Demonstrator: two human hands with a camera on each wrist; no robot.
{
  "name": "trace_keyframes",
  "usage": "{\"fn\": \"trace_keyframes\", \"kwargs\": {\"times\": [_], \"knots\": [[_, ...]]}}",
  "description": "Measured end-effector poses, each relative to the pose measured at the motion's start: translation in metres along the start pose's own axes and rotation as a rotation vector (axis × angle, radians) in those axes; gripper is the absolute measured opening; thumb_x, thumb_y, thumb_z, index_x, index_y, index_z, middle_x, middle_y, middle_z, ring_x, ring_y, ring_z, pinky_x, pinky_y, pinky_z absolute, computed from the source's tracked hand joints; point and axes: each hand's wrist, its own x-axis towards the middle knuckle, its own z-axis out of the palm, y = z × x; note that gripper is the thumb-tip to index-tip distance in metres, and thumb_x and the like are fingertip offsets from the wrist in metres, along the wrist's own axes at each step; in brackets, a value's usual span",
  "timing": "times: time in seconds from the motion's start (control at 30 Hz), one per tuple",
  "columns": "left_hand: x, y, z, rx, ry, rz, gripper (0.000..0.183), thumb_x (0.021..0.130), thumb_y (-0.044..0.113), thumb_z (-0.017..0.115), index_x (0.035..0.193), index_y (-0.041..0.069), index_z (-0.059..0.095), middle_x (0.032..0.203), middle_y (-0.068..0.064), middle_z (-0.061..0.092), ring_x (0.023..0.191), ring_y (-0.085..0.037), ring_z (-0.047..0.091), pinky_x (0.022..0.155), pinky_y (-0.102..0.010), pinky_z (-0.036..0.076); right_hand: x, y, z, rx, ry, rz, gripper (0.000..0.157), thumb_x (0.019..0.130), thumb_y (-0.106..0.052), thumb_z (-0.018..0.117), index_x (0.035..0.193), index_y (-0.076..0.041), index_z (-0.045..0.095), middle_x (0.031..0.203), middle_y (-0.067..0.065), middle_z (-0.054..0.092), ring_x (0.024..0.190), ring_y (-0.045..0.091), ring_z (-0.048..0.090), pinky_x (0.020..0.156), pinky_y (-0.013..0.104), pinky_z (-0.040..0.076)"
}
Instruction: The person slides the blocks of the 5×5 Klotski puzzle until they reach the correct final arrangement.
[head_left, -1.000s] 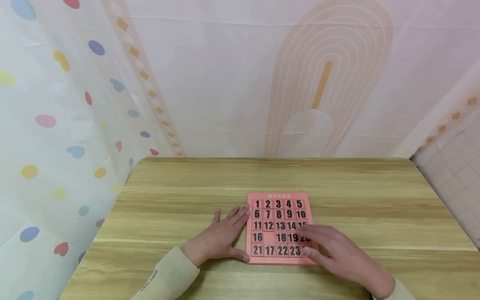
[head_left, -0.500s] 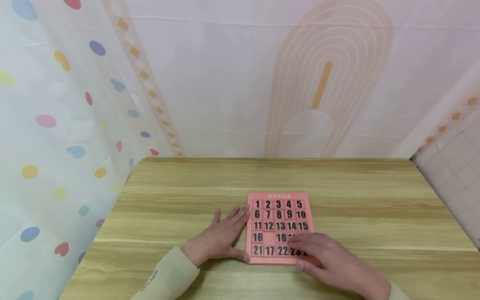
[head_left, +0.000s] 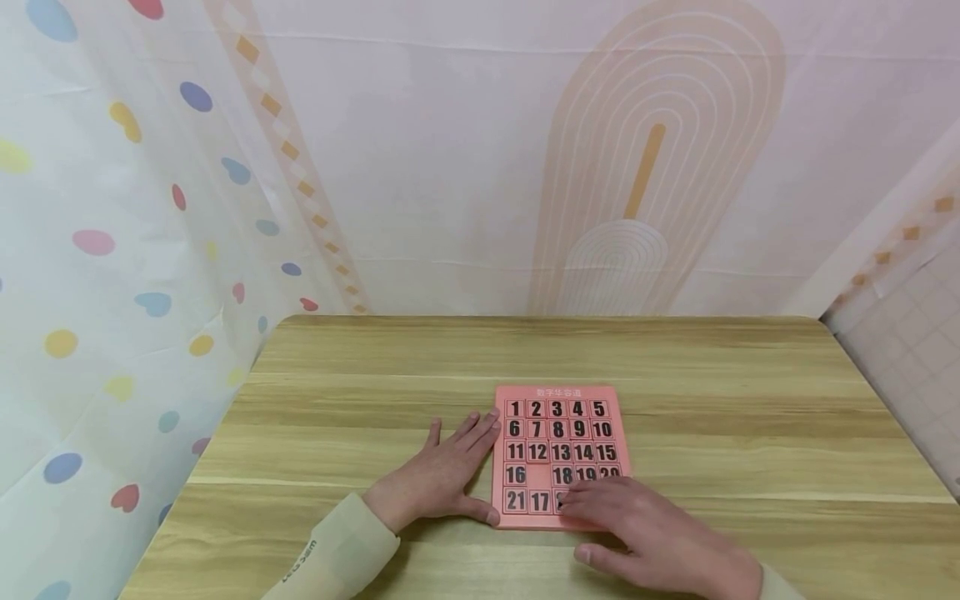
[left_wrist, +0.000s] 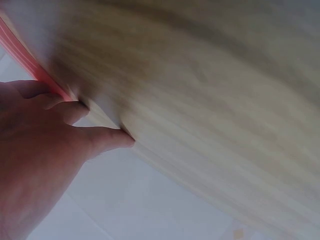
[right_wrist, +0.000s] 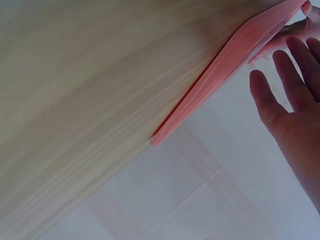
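A pink number sliding puzzle [head_left: 557, 392] lies flat on the wooden table. Its fourth row has a gap [head_left: 538, 476] between tile 16 [head_left: 515, 474] and tile 18 [head_left: 562, 476]; tile 17 [head_left: 540, 502] sits just below that gap. My left hand [head_left: 438, 477] rests against the puzzle's left edge with fingers spread, thumb by the near corner. Over the right part of the bottom row lies my right hand [head_left: 656, 533], its fingertips at tile 22 and the tiles beyond hidden. In the right wrist view, the fingers of that hand [right_wrist: 297, 105] are extended and loosely parted.
The wooden table [head_left: 360, 375] extends around the puzzle, with its far edge meeting a patterned cloth backdrop [head_left: 450, 167]. A dotted cloth [head_left: 97, 333] hangs along the left side.
My right hand has slid left and nearer to me, from tiles 15 and 20 down to the bottom row at tile 22. The left hand and visible tiles stay put.
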Motion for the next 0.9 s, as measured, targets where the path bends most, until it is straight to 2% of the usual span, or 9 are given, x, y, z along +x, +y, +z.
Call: {"fn": "trace_keyframes", "kwargs": {"times": [0.2, 0.53, 0.9], "knots": [[-0.001, 0.001, -0.001, 0.000, -0.002, 0.004, 0.120, 0.079, 0.072, 0.073, 0.164, 0.002, 0.024, 0.173, -0.012, 0.012, 0.157, -0.037, 0.016, 0.116, -0.076, 0.015, 0.004, -0.003, 0.002, 0.062, -0.078, 0.019, 0.036, 0.106, -0.043, 0.057, 0.137, -0.026, 0.067, 0.141, -0.011, 0.063, 0.133, 0.015, 0.056, 0.108, 0.049, 0.048], [0.000, 0.000, -0.001, -0.007, 0.005, 0.002, 0.121, 0.078, 0.072, 0.073, 0.164, 0.003, 0.024, 0.173, -0.012, 0.013, 0.157, -0.036, 0.017, 0.117, -0.075, 0.016, 0.010, -0.007, 0.006, 0.026, -0.093, -0.007, 0.039, 0.106, -0.046, 0.057, 0.138, -0.025, 0.066, 0.138, -0.015, 0.064, 0.133, 0.014, 0.056, 0.110, 0.048, 0.047], [-0.001, 0.001, -0.001, -0.016, 0.001, -0.001, 0.120, 0.079, 0.072, 0.073, 0.164, 0.002, 0.024, 0.173, -0.012, 0.012, 0.157, -0.037, 0.016, 0.117, -0.076, 0.015, 0.014, -0.005, 0.011, -0.054, -0.026, -0.062, 0.039, 0.104, -0.049, 0.059, 0.131, -0.023, 0.070, 0.134, -0.012, 0.067, 0.132, 0.015, 0.057, 0.110, 0.049, 0.046]]}}
